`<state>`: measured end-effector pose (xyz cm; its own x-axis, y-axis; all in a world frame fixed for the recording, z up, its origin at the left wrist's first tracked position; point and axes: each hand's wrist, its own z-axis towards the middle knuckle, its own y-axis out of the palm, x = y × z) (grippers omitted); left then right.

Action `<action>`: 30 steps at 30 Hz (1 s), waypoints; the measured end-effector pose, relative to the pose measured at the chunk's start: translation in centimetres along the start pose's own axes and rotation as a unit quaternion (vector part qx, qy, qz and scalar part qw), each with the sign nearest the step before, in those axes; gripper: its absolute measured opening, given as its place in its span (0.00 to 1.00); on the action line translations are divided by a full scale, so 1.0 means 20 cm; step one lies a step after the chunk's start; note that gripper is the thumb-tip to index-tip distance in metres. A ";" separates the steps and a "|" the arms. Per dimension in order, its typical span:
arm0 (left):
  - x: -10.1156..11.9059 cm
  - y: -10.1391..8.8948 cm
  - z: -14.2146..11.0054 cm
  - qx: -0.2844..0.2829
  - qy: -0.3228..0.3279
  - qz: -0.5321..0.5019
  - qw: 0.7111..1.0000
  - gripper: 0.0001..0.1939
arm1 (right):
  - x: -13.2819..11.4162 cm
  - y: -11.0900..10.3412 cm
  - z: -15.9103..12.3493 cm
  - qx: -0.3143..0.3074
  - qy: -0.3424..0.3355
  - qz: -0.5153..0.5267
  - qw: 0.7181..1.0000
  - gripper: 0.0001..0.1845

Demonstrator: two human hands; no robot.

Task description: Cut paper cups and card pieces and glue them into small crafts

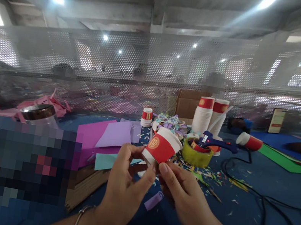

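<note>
A red and white paper cup (162, 145) with a gold emblem is tilted in front of me, its base toward my palms. My left hand (127, 186) grips it from the left, fingers behind and thumb near the base. From the right, my right hand (180, 189) pinches it low, thumb and fingers together by the base. A purple paper strip (154, 200) with a curled end lies on the table below the hands. Just beyond the cup sits a pile of paper cut-outs (170, 122).
Yellow tape roll (196, 154) with a blue glue gun (217, 143) over it stands right. Stacked cups (202, 117) rise behind; another cup (249, 141) lies sideways. A black cord (264, 210) loops at right. Coloured paper (115, 135), cardboard (87, 186) and a lidded jar (40, 114) are left.
</note>
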<state>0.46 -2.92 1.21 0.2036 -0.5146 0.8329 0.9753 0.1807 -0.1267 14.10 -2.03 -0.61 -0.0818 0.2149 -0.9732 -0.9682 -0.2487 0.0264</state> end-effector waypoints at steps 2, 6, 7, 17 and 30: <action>0.00 0.00 0.00 0.004 0.002 0.004 1.000 0.10 | -0.01 0.00 0.00 0.000 -0.002 -0.008 1.000 0.24; -0.02 -0.01 0.01 0.004 0.026 0.011 1.000 0.12 | -0.02 0.00 0.00 -0.006 0.001 -0.011 1.000 0.24; -0.02 -0.02 0.02 0.006 0.037 0.019 0.999 0.13 | -0.02 0.00 0.00 -0.011 0.002 -0.012 1.000 0.24; -0.02 -0.07 0.05 -0.017 0.140 0.147 0.979 0.15 | -0.03 -0.02 0.00 -0.016 -0.034 -0.042 0.998 0.23; -0.03 -0.03 0.04 -0.067 -0.001 0.023 0.998 0.09 | -0.01 -0.01 0.02 -0.018 0.040 0.011 0.999 0.23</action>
<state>-0.35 -1.95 1.23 0.2485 -0.5073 0.8252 0.9676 0.0910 -0.2355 14.22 -1.57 -0.39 -0.0822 0.1335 -0.9876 -0.9574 -0.2858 0.0411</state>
